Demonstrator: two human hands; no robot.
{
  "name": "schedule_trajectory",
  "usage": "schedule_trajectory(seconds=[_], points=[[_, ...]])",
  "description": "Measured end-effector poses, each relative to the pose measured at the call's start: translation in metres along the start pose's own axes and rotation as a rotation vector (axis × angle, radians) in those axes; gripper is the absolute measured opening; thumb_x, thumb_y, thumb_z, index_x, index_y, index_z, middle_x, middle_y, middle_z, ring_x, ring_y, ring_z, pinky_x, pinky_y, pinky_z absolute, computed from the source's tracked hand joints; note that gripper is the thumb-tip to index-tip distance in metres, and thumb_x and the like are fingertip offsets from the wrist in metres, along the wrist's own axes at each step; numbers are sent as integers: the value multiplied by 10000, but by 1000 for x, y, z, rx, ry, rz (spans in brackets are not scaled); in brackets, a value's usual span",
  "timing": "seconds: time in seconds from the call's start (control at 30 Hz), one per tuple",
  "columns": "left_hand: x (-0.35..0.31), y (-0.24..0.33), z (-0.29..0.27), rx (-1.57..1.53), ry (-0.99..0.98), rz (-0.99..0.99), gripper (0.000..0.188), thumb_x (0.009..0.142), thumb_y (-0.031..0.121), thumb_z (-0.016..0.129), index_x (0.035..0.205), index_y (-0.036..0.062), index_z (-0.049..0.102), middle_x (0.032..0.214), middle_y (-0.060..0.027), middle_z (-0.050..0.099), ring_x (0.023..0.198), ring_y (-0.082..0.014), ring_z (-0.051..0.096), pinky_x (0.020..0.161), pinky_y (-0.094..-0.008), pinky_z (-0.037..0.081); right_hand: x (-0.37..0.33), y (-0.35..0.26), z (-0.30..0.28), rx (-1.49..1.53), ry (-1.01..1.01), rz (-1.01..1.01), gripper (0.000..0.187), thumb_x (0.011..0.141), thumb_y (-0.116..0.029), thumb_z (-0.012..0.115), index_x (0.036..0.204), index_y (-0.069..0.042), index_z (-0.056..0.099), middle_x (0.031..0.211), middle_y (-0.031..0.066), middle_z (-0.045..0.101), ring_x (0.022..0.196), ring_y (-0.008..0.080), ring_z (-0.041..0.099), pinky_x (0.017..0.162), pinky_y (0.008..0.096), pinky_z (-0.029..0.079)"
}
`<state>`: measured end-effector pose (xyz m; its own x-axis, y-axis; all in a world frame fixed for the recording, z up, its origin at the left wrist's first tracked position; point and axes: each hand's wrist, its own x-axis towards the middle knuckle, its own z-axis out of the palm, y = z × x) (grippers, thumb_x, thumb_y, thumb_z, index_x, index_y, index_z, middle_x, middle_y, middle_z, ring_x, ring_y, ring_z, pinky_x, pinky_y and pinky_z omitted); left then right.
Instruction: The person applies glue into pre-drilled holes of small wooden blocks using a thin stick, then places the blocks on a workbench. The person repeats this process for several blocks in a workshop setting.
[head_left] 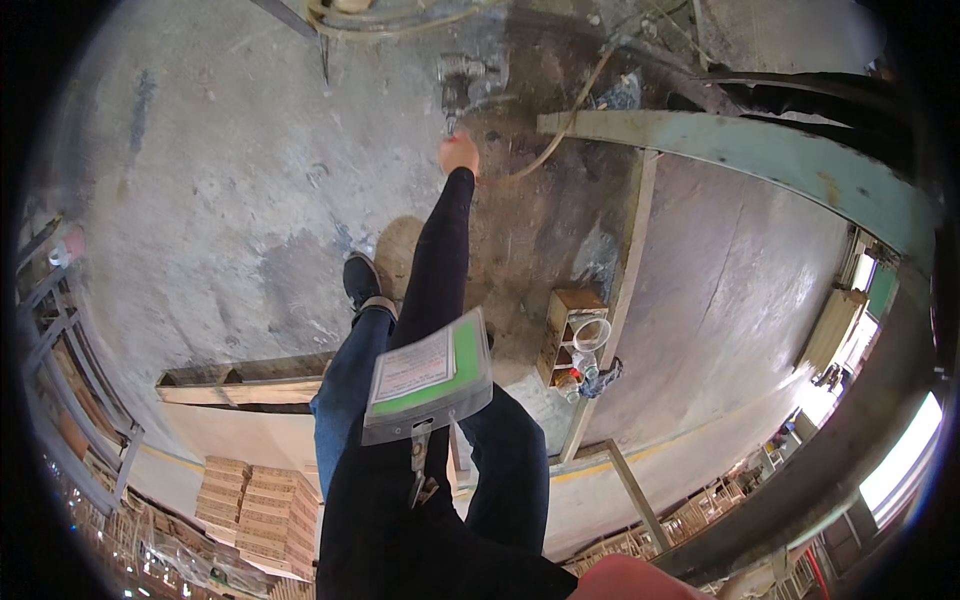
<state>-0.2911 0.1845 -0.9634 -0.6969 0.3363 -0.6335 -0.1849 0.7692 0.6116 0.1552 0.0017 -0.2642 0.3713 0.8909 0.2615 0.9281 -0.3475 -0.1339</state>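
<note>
One grey tool (456,82) is at the upper middle of the view, over the floor (230,170); whether it touches the floor, I cannot tell. Its near end is at the left hand (459,155), which looks closed around it, fingers together and partly hidden behind the back of the hand. A hose (541,163) curves in from the upper right toward that hand. Next to the hose, a green beam (780,150) runs off to the right. Nearer the body, a shoe (362,280) stands left of the black sleeve (437,250), and a badge (430,378) hangs over the sleeve's lower part. Right of the badge sits a wooden box (562,345). At the lower edge, a blurred pink shape (635,582) may be the right hand; its grip cannot be told.
</note>
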Motion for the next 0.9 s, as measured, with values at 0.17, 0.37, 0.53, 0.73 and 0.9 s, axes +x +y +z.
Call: schedule_trajectory(seconds=[0.17,0.37,0.53,0.73,0.9], points=[[-70,50,-55,-888,-647,-447,371,1042,386,495,929,36,539,747,-114,588,678,-248,637,632,-406,583,-3,-9,-28,80,38,81,624,942,-258,708,1438,37,471,1271,181,618,1072,274,629,943,367,505],[-187,59,-222,341,-818,567,181,918,255,622,929,74,617,900,-124,684,826,-283,690,734,-418,582,0,-63,-67,-44,-82,15,617,906,-276,751,1386,32,516,1285,273,607,1169,380,615,977,431,487],[-289,73,-379,1147,-838,567,246,819,301,652,794,65,713,769,-126,728,741,-261,720,639,-408,571,9,-43,-69,114,-125,-77,694,864,-314,779,1414,-8,487,1309,237,601,1209,406,568,998,475,470],[-424,141,-481,589,-797,12,306,928,297,623,1045,23,691,851,-64,726,750,-180,707,624,-326,575,3,-31,-60,240,-99,-109,726,820,-315,798,1411,-47,472,1282,220,600,1180,426,568,966,496,477],[-579,224,-448,267,-989,204,388,1001,324,611,1236,17,643,1071,-84,709,861,-156,690,736,-307,569,1,-29,-81,341,-138,-72,674,825,-300,789,1376,-46,497,1257,224,607,1148,427,580,936,496,486]])
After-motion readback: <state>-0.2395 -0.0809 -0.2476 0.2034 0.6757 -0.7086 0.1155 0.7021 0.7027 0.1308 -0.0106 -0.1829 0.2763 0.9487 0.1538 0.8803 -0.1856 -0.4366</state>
